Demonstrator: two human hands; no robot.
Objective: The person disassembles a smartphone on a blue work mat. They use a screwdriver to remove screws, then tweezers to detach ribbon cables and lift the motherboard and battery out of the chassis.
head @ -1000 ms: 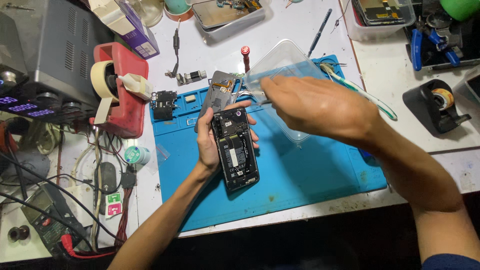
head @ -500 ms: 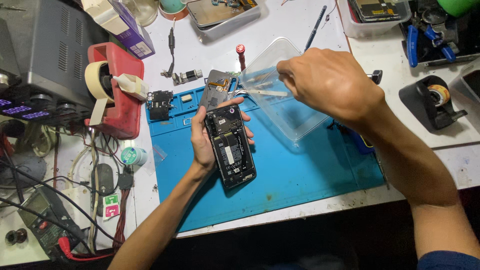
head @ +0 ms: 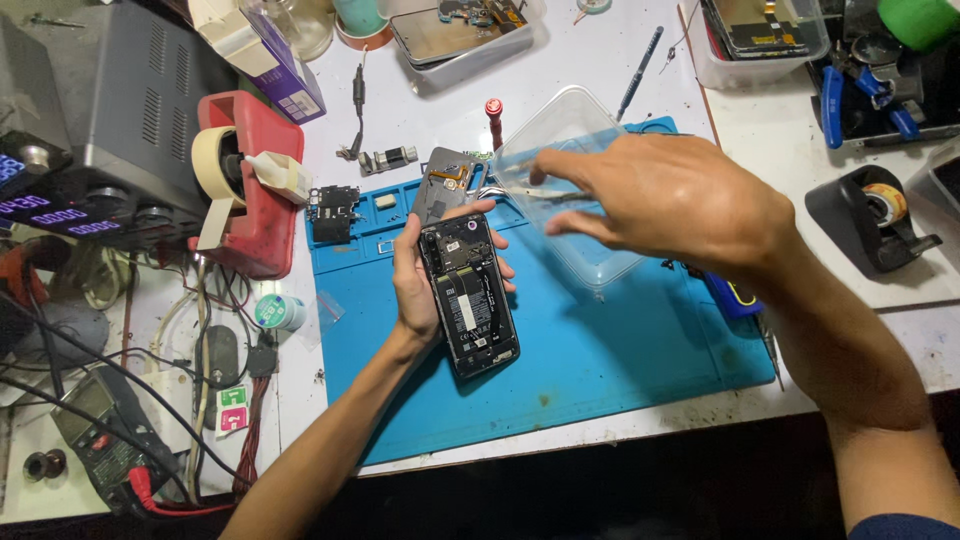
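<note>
Black, back-opened smartphone (head: 468,296) lies gripped in the left hand (head: 418,285) over the blue silicone mat's (head: 620,350) middle, long axis toward the surface's far edge. The right hand (head: 670,200) pinches slim metal tweezers (head: 520,192) just beyond its top end, over a clear plastic tray (head: 560,130).

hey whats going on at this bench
A person is working on an opened phone over a blue mat. The left hand grips the phone, back cover off and insides showing. The right hand holds tweezers over a clear plastic tray just past the phone's top. Small removed parts lie along the mat's upper left edge.
</note>
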